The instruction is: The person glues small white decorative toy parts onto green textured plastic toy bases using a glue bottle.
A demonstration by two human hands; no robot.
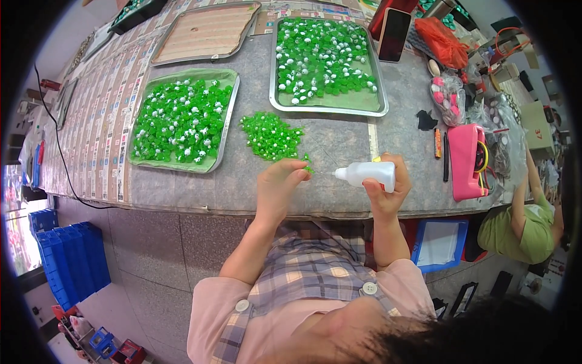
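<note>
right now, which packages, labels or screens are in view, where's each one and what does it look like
Glue bottle: in the right hand, small, white, nozzle pointing left.
Phone: table's far edge, dark blank screen, red case.
Printed paper strips: covering the table's left part, rows of small labels.
Red plastic bag: far right, crumpled.
Clear bag: right of the trays, pink and white pieces inside.

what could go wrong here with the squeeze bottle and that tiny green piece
1. The white plastic squeeze bottle in the right hand points its nozzle at the left hand; its contents might land on the fingertips.
2. The small green plastic piece is only pinched and sits near the table edge; it could drop to the floor.
</note>
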